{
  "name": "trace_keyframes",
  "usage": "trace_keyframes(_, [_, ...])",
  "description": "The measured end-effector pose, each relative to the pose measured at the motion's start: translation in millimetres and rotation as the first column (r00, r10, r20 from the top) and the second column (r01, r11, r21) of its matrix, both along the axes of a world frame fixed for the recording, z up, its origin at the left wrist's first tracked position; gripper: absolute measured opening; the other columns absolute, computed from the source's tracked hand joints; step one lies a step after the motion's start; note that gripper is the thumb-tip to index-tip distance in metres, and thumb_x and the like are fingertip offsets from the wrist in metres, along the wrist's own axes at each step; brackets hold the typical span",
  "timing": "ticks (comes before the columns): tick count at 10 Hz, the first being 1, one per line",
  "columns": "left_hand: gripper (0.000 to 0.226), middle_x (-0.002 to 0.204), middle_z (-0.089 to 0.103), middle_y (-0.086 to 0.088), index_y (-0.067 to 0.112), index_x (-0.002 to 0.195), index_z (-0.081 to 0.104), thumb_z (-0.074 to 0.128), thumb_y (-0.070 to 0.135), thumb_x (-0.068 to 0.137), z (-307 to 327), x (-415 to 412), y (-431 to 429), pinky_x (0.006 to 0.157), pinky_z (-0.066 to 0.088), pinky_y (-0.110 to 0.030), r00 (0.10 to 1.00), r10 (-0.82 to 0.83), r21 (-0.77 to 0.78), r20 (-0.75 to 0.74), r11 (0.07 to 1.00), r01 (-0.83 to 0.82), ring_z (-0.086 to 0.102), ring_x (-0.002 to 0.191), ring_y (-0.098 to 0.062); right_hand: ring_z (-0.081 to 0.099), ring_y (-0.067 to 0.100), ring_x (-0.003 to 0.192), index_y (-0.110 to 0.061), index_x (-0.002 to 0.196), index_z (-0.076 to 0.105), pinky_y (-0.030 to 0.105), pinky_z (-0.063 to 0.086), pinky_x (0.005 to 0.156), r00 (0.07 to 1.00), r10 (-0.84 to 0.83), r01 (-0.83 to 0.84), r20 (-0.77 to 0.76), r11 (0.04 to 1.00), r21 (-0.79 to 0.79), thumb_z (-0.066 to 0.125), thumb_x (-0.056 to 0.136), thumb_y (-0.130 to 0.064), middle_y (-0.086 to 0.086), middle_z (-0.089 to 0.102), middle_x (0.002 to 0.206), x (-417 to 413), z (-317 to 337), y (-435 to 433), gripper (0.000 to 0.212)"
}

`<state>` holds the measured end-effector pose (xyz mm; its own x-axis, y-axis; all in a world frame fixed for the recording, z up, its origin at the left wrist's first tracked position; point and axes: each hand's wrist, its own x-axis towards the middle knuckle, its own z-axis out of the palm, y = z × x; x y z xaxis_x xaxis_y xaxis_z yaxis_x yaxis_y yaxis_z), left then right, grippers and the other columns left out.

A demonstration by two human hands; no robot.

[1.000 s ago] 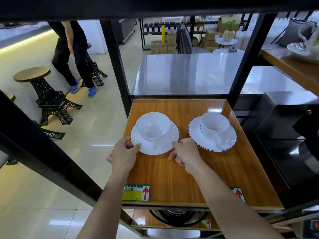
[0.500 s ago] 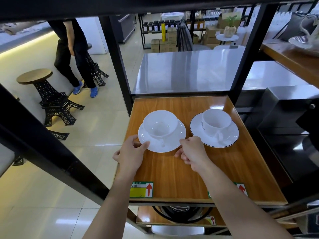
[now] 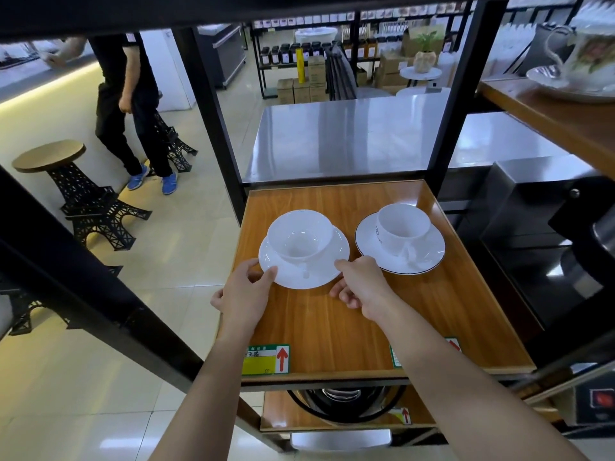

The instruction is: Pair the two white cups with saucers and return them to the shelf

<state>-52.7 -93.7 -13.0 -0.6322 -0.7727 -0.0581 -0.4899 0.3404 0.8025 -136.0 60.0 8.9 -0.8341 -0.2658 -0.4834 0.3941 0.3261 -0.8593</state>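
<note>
Two white cups stand on saucers on the wooden shelf point(image 3: 332, 327). The left cup point(image 3: 299, 236) is wide and sits on a plain white saucer point(image 3: 319, 274). My left hand point(image 3: 244, 296) pinches that saucer's left rim, and my right hand point(image 3: 361, 287) pinches its right rim. The right cup point(image 3: 402, 227) has its handle toward me and rests on a dark-rimmed saucer point(image 3: 429, 252), untouched. The left saucer lies flat on the wood.
Black frame posts point(image 3: 219, 128) stand at the shelf's back corners. A patterned cup on a saucer point(image 3: 579, 71) sits on the upper right shelf. A person point(image 3: 126, 104) stands on the floor at the left near a stool point(image 3: 50, 158). A dark appliance point(image 3: 549, 247) is to the right.
Both hands keep hold of the left saucer's rims. The saucer with its cup has slid a little to the right and deeper onto the shelf, nearer the right saucer.
</note>
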Motion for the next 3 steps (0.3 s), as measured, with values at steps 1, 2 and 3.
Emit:
trace_keyframes(1, [0.045,0.118,0.062,0.002,0.026,0.126,0.051,0.051,0.05,0.088,0.4,3.8,0.0,0.109,0.016,-0.045,1.0,-0.01,0.021,-0.004,1.0,0.01,0.046,0.119,-0.023,0.044,0.013,0.041,-0.005,0.121,0.046,0.017,0.033,0.032,1.0,0.005,-0.004,0.023,1.0,-0.021,0.048,0.091,-0.022,0.013,0.062,0.066,4.3,5.9,9.5,0.034])
trace_keyframes(2, [0.051,0.126,0.059,-0.001,0.023,0.13,0.049,0.051,0.051,0.088,7.6,11.8,5.6,0.111,0.019,-0.047,0.999,-0.03,-0.015,-0.025,0.999,0.029,0.048,0.12,-0.023,0.046,0.013,0.046,-0.008,0.109,0.053,0.018,0.037,0.037,0.999,0.047,-0.047,-0.008,0.999,-0.021,0.049,0.093,-0.028,0.01,0.064,0.071,15.3,12.8,25.5,0.026])
trace_keyframes(3, [0.058,0.139,0.05,-0.006,0.019,0.137,0.043,0.055,0.047,0.087,19.3,17.8,14.0,0.109,0.032,-0.05,0.989,-0.074,-0.081,-0.131,0.995,0.063,0.043,0.129,-0.025,0.049,0.011,0.05,-0.011,0.093,0.057,0.018,0.038,0.041,0.981,0.116,-0.114,-0.157,0.993,0.021,0.049,0.093,-0.029,0.007,0.066,0.074,30.2,19.7,45.3,0.02])
